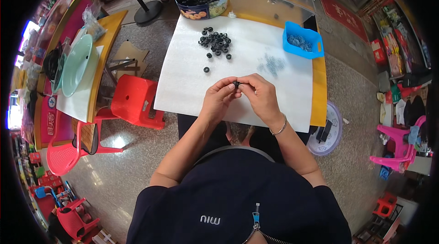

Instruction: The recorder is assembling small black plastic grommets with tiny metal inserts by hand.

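Over the near part of the white-covered table, my two hands meet at their fingertips. Thumb and fingers of my left hand are closed on a small black round part. My right hand pinches at the same part from the other side; anything smaller between those fingertips is hidden. Ahead and to the left lies a loose pile of black round parts, some with a hole showing. A scatter of thin, pale blue-grey small pieces lies beyond my right hand.
A blue plastic basket with similar small pieces stands at the table's right. An oval tin full of black parts is at the far edge, beside a clear box. On the left are a red stool and a side table with a green basin.
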Demonstrator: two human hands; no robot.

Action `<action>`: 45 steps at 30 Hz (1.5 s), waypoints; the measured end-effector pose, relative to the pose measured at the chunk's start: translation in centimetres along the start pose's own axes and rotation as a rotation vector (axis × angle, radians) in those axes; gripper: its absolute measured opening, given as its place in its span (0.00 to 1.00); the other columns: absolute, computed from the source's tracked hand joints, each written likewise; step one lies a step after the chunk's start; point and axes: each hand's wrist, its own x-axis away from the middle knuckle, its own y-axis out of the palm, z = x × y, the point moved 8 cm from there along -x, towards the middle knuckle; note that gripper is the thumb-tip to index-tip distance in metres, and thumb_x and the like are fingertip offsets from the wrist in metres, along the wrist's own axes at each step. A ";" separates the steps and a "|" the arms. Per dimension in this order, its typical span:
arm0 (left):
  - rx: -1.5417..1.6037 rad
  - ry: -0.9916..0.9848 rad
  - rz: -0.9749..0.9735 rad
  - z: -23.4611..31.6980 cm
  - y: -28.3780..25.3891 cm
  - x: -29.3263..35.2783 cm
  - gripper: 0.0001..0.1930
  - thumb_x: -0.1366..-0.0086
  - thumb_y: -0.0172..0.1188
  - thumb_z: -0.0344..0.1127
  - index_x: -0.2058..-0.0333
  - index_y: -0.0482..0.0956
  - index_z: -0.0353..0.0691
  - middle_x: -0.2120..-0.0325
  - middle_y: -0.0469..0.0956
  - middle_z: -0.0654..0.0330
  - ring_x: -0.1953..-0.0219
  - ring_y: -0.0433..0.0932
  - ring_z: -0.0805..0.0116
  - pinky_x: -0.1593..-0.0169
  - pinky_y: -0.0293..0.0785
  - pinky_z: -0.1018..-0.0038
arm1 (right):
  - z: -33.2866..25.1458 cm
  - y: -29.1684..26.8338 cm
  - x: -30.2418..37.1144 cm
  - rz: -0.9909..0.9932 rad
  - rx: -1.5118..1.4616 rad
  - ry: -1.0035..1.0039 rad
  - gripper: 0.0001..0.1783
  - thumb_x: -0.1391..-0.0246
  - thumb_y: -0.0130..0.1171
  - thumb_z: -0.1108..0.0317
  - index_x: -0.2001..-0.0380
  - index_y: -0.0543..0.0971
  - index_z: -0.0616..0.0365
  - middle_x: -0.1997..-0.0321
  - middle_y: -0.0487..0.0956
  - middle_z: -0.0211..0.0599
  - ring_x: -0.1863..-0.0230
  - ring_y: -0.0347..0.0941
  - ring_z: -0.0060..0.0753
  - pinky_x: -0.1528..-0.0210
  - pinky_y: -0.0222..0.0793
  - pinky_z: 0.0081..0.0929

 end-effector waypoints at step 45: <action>-0.401 -0.145 -0.128 -2.2 0.7 -0.6 0.17 0.33 0.52 0.40 0.56 0.75 0.29 0.67 0.78 0.59 0.70 0.74 0.74 0.67 0.71 0.80 | 2.1 -0.5 2.8 -0.016 0.003 0.020 0.13 0.50 0.58 0.74 0.59 0.75 0.61 0.65 0.72 0.38 0.66 0.73 0.29 0.66 0.70 0.23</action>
